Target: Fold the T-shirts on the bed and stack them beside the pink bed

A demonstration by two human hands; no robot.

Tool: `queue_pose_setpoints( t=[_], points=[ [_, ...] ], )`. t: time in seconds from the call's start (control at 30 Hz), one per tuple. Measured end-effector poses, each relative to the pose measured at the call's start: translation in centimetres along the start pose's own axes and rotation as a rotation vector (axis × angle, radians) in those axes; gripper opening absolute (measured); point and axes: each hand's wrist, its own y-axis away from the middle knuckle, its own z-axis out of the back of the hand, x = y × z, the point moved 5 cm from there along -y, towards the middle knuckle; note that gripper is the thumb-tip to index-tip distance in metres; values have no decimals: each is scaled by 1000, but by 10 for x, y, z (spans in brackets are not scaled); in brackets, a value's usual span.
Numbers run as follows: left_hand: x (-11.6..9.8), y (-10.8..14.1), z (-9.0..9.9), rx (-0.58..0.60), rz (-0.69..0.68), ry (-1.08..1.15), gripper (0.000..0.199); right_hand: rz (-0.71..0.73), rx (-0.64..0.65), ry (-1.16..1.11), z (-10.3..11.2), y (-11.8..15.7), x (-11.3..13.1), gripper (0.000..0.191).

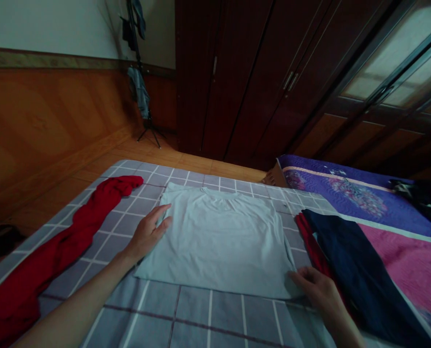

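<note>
In the head view, your flat pale-white fabric shirt [222, 241] lies mid-frame on the grey cloth with white checks [160, 328], seemingly spread there so both edges stay within reach: your left hand [148, 234] rests at its left edge, fingers spread as if to steady it, while your right hand [319, 287] pinches its lower-right corner, apparently to control that edge. You have one shirt in the middle, one long crumpled red cloth [61, 251] at left, and, apparently kept aside at right, one folded navy-blue garment [360, 270] over at least one red folded garment [313, 244].
</note>
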Motion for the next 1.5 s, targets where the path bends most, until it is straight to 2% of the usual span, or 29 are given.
queue_pose_setpoints(
  t=[0.1, 0.17, 0.23, 0.37, 0.47, 0.57, 0.67, 0.77, 0.83, 0.9, 0.97, 1.0, 1.07, 1.17, 1.27, 1.37, 1.5],
  points=[
    [20, -4, 7, -140, 174, 241, 47, -151, 79, -495, -11, 8, 3, 37],
    [29, -6, 10, -210, 243, 359, 47, -229, 91, -681, -19, 16, 4, 49],
    [35, -7, 12, -270, 293, 447, 45, -274, 58, -765, -23, 23, 1, 50],
    [39, -9, 18, -355, 348, 544, 41, -343, 38, -879, -31, 25, -7, 40],
    [41, -11, 19, -370, 355, 573, 39, -347, 72, -906, -37, 19, 7, 38],
    [44, -12, 18, -369, 365, 602, 39, -206, 76, -830, -43, 9, 54, 40],
    [46, -12, 19, -367, 373, 623, 41, -12, 95, -763, -66, 4, 123, 45],
    [46, -12, 21, -358, 379, 639, 43, 198, 168, -672, -115, 15, 191, 50],
    [47, -12, 23, -345, 382, 642, 44, 375, 213, -473, -157, 35, 224, 45],
    [47, -13, 24, -327, 379, 629, 44, 584, 273, -232, -201, 66, 245, 37],
    [48, -14, 26, -315, 369, 592, 42, 766, 321, 38, -239, 99, 252, 37],
    [48, -14, 27, -311, 362, 566, 40, 825, 346, 157, -253, 114, 251, 38],
    [48, -15, 27, -301, 348, 508, 38, 915, 362, 324, -266, 136, 245, 44],
    [51, -17, 27, -268, 333, 429, 40, 1022, 343, 403, -257, 151, 234, 50],
    [54, -20, 28, -224, 316, 337, 42, 1073, 281, 400, -230, 143, 216, 45],
    [56, -21, 30, -167, 291, 215, 41, 1051, 122, 396, -197, 113, 192, 38],
    [52, -19, 28, -122, 277, 39, 40, 881, -46, 458, -164, 56, 168, 35]
  ],
)
